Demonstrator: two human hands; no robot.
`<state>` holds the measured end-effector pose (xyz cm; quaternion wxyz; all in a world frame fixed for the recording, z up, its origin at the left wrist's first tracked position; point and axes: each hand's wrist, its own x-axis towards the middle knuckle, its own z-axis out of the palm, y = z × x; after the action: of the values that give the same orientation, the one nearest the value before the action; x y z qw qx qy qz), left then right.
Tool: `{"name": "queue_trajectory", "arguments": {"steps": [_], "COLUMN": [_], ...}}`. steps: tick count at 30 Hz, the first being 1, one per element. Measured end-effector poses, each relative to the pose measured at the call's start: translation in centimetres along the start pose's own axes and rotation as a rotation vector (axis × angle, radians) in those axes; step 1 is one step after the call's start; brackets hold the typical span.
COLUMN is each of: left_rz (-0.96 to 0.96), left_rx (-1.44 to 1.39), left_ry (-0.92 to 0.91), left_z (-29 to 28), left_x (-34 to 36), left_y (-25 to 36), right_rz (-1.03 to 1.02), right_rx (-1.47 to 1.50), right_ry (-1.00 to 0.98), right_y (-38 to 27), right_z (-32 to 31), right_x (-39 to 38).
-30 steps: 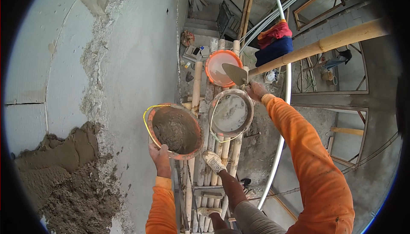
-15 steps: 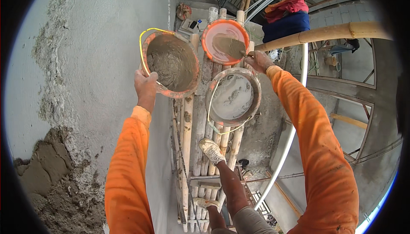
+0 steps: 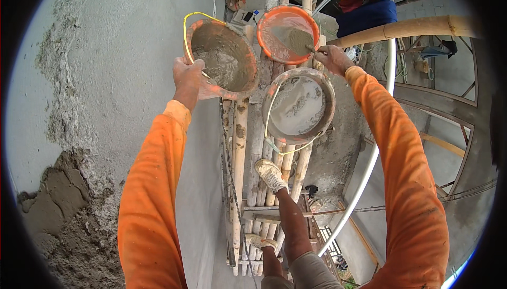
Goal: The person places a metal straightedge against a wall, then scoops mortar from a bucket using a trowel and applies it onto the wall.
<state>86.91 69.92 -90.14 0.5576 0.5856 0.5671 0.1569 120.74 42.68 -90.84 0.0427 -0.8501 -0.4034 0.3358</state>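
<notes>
My left hand (image 3: 188, 80) is closed on the rim of a tilted bucket (image 3: 210, 92) with a yellow handle. Wet grey mortar (image 3: 216, 59) coats the inside of that bucket. At the far right of it, my right hand (image 3: 334, 59) grips a trowel (image 3: 301, 42), its blade covered in mortar and held at an orange basin (image 3: 262, 46) with cloudy water. Whether the blade touches the water, I cannot tell. A second bucket (image 3: 331, 101), holding greyish liquid with lumps, stands just nearer than the basin.
Bamboo poles (image 3: 240, 136) form the platform under my feet. A plastered wall (image 3: 153, 51) with a rough mortar patch (image 3: 58, 194) rises on the left. To the right are a white pipe (image 3: 364, 181), a bamboo rail (image 3: 412, 29) and hanging cloths (image 3: 367, 20).
The view has shifted slightly, moving the buckets and basin rightward and up in the picture. The trowel blade shows shorter and sits closer to the basin's right rim. Both grips stay the same.
</notes>
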Motion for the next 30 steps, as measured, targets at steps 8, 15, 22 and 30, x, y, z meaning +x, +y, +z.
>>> {"name": "queue_trajectory", "arguments": {"steps": [8,15,22,30], "left_rz": [-0.082,-0.078,-0.192,-0.162], "left_rx": [-0.186,-0.417,-0.617,-0.673], "left_ry": [-0.033,0.042,0.184,0.556], "left_z": [-5.3,-12.6,-23.2,-32.7], "left_x": [-7.7,-27.0,-52.1,-80.4], "left_y": [1.2,5.1,7.5,2.2], "right_rz": [-0.409,-0.43,-0.683,-1.106], "right_rx": [-0.2,-0.378,-0.62,-0.585], "right_ry": [0.114,0.089,0.173,-0.302], "right_y": [-10.2,-21.0,-33.4,-43.0], "right_z": [-2.5,-3.8,-0.3,6.2], "right_x": [-14.0,-26.3,-41.4,-66.3]}}
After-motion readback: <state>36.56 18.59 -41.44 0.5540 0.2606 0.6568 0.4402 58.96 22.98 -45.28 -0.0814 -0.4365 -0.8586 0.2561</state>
